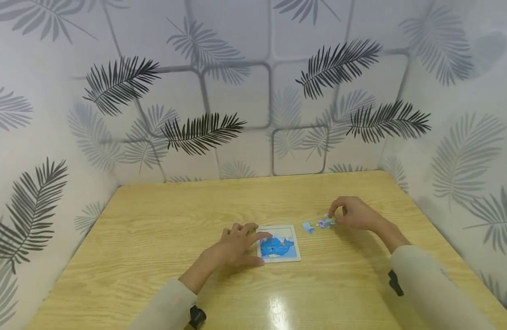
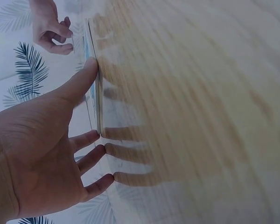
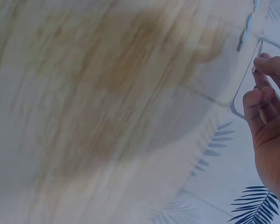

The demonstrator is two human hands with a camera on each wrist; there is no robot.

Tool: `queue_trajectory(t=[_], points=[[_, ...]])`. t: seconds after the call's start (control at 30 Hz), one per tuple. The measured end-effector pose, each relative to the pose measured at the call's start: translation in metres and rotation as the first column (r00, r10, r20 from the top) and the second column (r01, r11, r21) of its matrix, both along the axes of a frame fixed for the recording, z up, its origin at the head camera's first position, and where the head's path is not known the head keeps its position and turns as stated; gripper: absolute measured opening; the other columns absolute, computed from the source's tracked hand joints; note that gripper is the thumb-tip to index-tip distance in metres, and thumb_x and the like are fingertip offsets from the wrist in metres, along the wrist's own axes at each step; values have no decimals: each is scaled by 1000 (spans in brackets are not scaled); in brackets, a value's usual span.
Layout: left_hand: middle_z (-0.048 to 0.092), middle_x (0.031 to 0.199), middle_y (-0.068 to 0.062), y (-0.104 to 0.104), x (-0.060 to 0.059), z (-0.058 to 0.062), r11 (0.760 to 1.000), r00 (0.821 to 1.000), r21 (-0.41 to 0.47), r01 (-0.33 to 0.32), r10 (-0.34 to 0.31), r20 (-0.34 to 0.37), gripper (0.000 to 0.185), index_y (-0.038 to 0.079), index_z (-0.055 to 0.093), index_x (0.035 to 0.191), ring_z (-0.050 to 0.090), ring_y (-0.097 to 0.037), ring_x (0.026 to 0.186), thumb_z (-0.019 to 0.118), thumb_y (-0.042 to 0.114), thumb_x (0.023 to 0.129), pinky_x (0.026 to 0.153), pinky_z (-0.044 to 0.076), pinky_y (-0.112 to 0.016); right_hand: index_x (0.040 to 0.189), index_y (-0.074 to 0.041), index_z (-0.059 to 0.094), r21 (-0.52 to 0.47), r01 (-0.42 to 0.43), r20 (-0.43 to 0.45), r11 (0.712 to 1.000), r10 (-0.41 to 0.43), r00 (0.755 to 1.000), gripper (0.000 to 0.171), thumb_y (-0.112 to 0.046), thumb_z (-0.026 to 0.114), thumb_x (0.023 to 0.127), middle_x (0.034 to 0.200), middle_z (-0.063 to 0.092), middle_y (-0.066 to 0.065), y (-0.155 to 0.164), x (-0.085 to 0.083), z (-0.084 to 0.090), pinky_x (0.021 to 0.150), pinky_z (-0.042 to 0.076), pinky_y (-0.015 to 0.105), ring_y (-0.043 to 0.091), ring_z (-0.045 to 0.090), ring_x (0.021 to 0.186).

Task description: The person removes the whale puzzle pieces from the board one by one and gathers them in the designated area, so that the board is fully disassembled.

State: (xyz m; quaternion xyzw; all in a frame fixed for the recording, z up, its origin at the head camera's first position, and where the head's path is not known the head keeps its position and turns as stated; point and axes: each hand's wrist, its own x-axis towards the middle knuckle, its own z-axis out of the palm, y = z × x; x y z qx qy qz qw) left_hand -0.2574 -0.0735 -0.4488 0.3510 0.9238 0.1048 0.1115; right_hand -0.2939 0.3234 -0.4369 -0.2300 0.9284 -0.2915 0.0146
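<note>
Thin, light, stiff puzzle pieces [image 1: 319,224] right of whale puzzle tray [image 1: 279,243], likely best pinched by edges; right hand [image 1: 354,213] pinching one piece, left hand [image 1: 237,245] flat, steadying tray.

The head camera looks down from the near side across the table [image 1: 154,256]; 2 wrist cameras skim close along it, sharing the puzzle [image 1: 279,249] area.
</note>
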Motion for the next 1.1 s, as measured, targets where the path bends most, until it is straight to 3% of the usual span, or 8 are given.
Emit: queue_trajectory(t=[0.13,0.23,0.4,0.7,0.87,1.1], points=[[29,167,-14,-1,-2,-3,999,999,2,-33,33,5,87,15,31,163,32,-43,145,68,57,96,108,31,-66,102,-7,75,-3,24,41,1000,-24,999,22,8,70,86,102,67,12,9,1,0,55,41,26,9,41,56],[26,168,-11,-2,-6,-9,999,999,-8,-49,49,-5,93,9,28,164,28,-40,148,67,60,96,112,28,-65,101,-6,75,-4,27,42,1000,-27,999,23,9,68,85,99,67,13,15,1,-2,54,40,26,9,41,55],[26,168,-9,-4,-8,-12,998,998,-2,-55,55,0,93,10,29,163,27,-39,149,68,60,95,112,28,-65,97,-9,75,21,23,31,1000,-23,999,22,8,67,85,112,70,13,22,-2,-9,56,40,25,9,42,60],[31,166,-11,-1,-5,3,998,998,-11,-61,62,29,93,8,33,161,26,-39,150,72,57,93,115,26,-64,90,-11,74,75,-18,-24,997,19,1000,22,10,72,82,105,70,10,24,-4,-12,67,44,31,17,49,73],[32,166,-12,1,-7,1,999,998,-3,-48,48,30,93,8,34,161,27,-39,150,72,58,92,115,26,-64,88,-12,76,115,-20,-73,993,29,997,22,9,72,81,101,69,7,20,-4,-9,66,48,32,17,54,75],[32,165,-10,2,-7,1,997,997,-30,-67,68,30,95,9,33,161,27,-38,149,73,60,90,115,26,-62,113,-3,71,21,-69,-67,997,70,995,27,6,73,87,109,70,13,0,-8,-9,64,49,29,13,54,69]])
